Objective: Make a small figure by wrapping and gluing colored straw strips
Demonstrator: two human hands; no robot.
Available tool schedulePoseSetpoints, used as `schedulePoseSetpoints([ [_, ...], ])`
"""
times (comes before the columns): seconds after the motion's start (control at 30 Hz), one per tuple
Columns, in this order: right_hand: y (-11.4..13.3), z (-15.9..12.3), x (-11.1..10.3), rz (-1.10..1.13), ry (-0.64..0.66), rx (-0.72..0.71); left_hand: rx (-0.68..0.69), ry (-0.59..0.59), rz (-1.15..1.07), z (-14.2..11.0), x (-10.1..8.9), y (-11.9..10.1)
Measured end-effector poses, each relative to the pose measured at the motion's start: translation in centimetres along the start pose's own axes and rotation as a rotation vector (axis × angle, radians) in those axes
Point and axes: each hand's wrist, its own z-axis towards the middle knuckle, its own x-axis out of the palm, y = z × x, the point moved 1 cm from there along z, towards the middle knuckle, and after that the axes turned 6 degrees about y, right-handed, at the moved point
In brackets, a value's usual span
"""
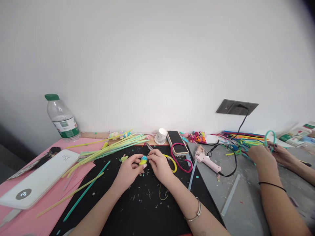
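Over the black mat (123, 203), a small coiled yellow and blue piece (143, 161), apparently of fuzzy pipe cleaner, sits between my two hands. The thumb and fingers of my left hand (130, 171) pinch it from the left. My right hand (159, 165) has its fingers closed at the blue end, their tips partly hidden. Just behind the right hand lie a yellow pipe cleaner loop (174, 163) and scissors-like metal blades (149, 146), partly covered. A magenta pipe cleaner (180, 167) curves across a phone (177, 143) farther right.
Pipe cleaners (108, 151) lie in a bundle at left, near a white power bank (39, 178) and a plastic bottle (62, 119). A paper cup (160, 136) stands by the wall. At right are a pink glue gun (206, 160) and a co-worker's hands (264, 155) holding a teal loop.
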Motion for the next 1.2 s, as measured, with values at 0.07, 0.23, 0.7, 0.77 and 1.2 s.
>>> schedulePoseSetpoints([
  [0.07,0.04,0.02,-0.02,-0.005,0.004,0.004,-0.001,0.000,-0.005,-0.02,0.00,-0.01],
  [0.23,0.11,0.04,-0.04,-0.019,0.020,0.006,0.001,0.004,-0.017,-0.06,-0.01,-0.02],
  [0.7,0.09,0.02,-0.06,0.004,0.025,0.020,0.009,-0.019,-0.044,0.04,0.00,0.01],
  [0.77,0.12,0.04,-0.07,0.017,0.025,0.034,0.013,-0.021,-0.044,0.10,-0.06,0.05],
  [1.2,0.26,0.08,-0.32,0.104,-0.031,0.081,-0.014,-0.029,-0.120,0.09,-0.05,-0.38],
])
